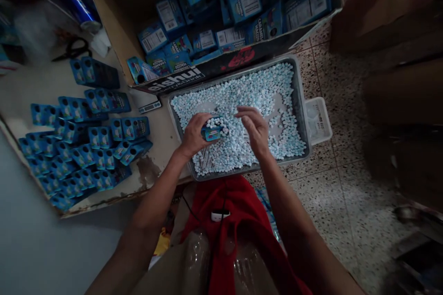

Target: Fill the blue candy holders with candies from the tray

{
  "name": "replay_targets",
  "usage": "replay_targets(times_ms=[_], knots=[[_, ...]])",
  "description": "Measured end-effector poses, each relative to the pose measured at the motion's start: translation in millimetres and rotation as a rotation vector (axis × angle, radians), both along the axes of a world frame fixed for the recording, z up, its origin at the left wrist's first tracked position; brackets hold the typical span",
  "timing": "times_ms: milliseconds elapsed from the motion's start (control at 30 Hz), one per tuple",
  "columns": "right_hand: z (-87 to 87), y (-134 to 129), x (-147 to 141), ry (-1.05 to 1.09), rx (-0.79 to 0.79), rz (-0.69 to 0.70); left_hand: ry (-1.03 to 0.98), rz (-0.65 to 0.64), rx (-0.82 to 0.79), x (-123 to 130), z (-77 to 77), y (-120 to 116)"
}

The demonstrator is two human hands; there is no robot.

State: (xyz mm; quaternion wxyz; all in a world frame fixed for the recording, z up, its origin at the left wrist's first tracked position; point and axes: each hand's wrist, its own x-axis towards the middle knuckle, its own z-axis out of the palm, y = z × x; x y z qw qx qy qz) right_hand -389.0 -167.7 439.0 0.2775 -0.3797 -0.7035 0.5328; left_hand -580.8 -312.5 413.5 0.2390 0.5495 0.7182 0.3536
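Note:
My left hand (194,136) is wrapped round a small blue candy box (212,134), held over the tray of candies. White candies (216,123) show at the box's open top. To the right of it, my right hand (255,130) hovers above the tray with its fingers apart and pointing left, and no candy can be made out in it. Pale blue and white candies (266,84) cover much of the grey tray (303,101), with bare patches of its bottom showing through.
Behind the tray stands a cardboard carton (114,23) full of blue boxes. Rows of blue boxes (100,140) stand on the table at left, near a small scale (150,107), scissors (74,49) and a blue can (78,4). A white basket (321,122) sits right of the tray.

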Motion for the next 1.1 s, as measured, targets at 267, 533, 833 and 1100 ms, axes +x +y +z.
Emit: replay_targets(times_ms=[267, 533, 833, 1100], knots=[[-93.6, 56.0, -28.1, -0.637, 0.433, -0.066, 0.101, 0.162, 0.12, -4.8, -17.1, -26.9], [-103.6, 2.0, -47.1, -0.47, 0.121, -0.19, 0.256, 0.115, -0.331, -13.1, 22.6, -20.1], [-37.2, -56.0, -62.7, 0.439, -0.839, -0.267, 0.377, 0.006, -0.612, 2.7, 55.5, 7.3], [18.4, -72.3, -71.5, 0.305, -0.217, -0.093, 0.148, -0.032, -0.279, -6.9, 34.1, 0.4]])
